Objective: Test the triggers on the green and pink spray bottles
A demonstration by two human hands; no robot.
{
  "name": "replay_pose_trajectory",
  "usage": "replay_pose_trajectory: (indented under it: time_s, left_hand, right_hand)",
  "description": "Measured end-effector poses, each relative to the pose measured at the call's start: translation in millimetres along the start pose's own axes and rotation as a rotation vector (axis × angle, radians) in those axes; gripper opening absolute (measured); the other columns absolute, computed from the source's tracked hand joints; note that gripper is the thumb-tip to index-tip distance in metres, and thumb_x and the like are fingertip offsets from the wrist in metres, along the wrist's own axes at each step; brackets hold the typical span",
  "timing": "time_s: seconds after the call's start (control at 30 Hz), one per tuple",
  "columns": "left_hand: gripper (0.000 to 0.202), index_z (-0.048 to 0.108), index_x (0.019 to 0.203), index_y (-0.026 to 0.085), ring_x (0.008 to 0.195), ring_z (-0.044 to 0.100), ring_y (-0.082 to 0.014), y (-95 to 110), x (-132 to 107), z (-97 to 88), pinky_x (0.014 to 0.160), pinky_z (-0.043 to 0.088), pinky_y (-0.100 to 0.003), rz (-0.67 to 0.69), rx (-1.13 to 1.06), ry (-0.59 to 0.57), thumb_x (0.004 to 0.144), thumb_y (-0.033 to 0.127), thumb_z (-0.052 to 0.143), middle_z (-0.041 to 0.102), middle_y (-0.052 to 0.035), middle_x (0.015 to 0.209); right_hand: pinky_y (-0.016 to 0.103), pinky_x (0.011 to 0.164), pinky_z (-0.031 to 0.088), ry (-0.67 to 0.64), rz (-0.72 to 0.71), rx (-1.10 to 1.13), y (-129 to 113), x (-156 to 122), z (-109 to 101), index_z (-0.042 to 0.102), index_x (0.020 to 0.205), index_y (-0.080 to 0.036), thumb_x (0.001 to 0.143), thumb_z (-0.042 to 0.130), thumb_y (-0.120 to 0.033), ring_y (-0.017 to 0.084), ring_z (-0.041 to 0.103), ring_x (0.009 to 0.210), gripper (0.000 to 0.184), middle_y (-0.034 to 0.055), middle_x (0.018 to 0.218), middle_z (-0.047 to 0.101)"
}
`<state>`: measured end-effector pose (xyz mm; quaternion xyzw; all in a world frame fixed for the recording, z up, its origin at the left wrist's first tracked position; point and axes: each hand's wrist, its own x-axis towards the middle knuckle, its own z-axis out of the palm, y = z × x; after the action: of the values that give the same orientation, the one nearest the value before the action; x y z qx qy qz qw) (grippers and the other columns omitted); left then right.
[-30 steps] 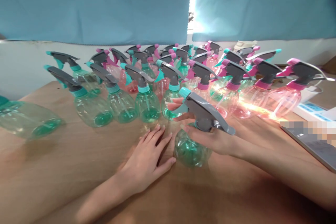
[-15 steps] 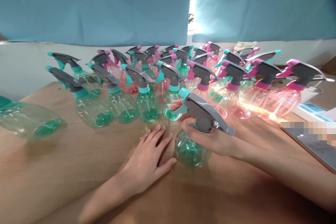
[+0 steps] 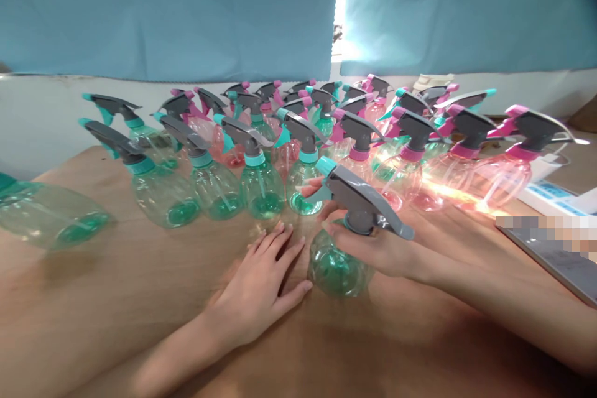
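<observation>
My right hand (image 3: 373,252) is wrapped round the neck of a green spray bottle (image 3: 336,267), just under its grey and turquoise trigger head. That bottle stands on the wooden table (image 3: 163,298), its nozzle pointing to the upper left. To its left my left hand (image 3: 265,277) lies flat on the tabletop, fingers stretched out and holding nothing. Just beyond my hands is a front row of spray bottles: green ones such as this one with a turquoise collar (image 3: 263,189) on the left, and pink ones, among them a pink bottle (image 3: 501,180), on the right.
Several more green and pink spray bottles crowd behind the front row. A green bottle (image 3: 51,214) is cut off at the left edge. At right lie a dark flat device (image 3: 545,255), partly pixelated, and a white and blue object (image 3: 555,196). Blue blinds (image 3: 186,12) hang behind.
Almost nothing differs. The whole view has shifted very slightly, while both hands and the held spray bottle keep their places.
</observation>
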<state>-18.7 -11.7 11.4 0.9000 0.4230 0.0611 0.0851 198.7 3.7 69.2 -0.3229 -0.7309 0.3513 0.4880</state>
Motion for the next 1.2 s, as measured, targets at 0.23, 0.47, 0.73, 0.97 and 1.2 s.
replay_pose_trajectory:
  time_s: [0.23,0.47,0.73,0.97,1.2]
  left_hand:
    - [0.059,0.044,0.145,0.016,0.141,0.032,-0.0371,0.9,2.1,0.5,0.108,0.034,-0.06,-0.01,-0.002,0.007,0.095,0.048,0.052,0.038,-0.017,0.153]
    - [0.054,0.05,0.138,0.016,0.138,0.036,-0.0375,0.3,3.7,1.1,0.108,0.034,-0.059,0.009,-0.033,0.055,0.093,0.046,0.054,0.043,-0.0172,0.148]
    - [0.052,0.05,0.13,0.019,0.127,0.046,-0.0352,6.3,0.2,-6.4,0.105,0.038,-0.056,0.066,-0.153,0.118,0.083,0.037,0.064,0.05,-0.0141,0.137]
    - [0.061,0.035,0.136,0.024,0.124,0.047,-0.0318,18.7,-13.7,-2.1,0.105,0.039,-0.05,0.185,-0.287,0.228,0.083,0.035,0.064,0.049,-0.0103,0.132]
    - [0.072,0.025,0.143,0.027,0.125,0.048,-0.0331,33.3,-28.2,2.6,0.103,0.042,-0.05,0.17,-0.376,0.302,0.085,0.039,0.066,0.046,-0.0112,0.138]
  right_hand:
    - [0.03,0.065,0.051,-0.005,0.031,-0.025,-5.5,1.6,-0.5,0.057,0.082,-0.026,0.066,0.047,-0.009,0.014,0.059,0.069,0.025,0.001,0.101,0.066]
    - [0.026,0.049,0.038,-0.003,0.088,-0.043,-10.6,2.4,-0.6,0.056,0.082,-0.026,0.062,0.048,-0.014,0.01,0.038,0.05,0.025,-0.0048,0.065,0.049]
    - [0.023,0.046,0.034,-0.026,0.061,0.005,-16.3,-4.4,3.7,0.045,0.067,-0.024,0.063,0.049,-0.015,0.009,0.036,0.048,0.011,-0.0081,0.055,0.039]
    - [0.021,0.044,0.031,-0.061,0.049,0.006,-21.4,-18.5,3.6,0.046,0.067,-0.023,0.067,0.047,-0.01,0.008,0.034,0.048,0.013,-0.0083,0.056,0.037]
    - [0.023,0.046,0.035,-0.002,0.051,-0.072,-27.9,-25.9,7.1,0.059,0.1,-0.025,0.068,0.049,-0.01,0.008,0.036,0.049,0.037,-0.0076,0.063,0.043]
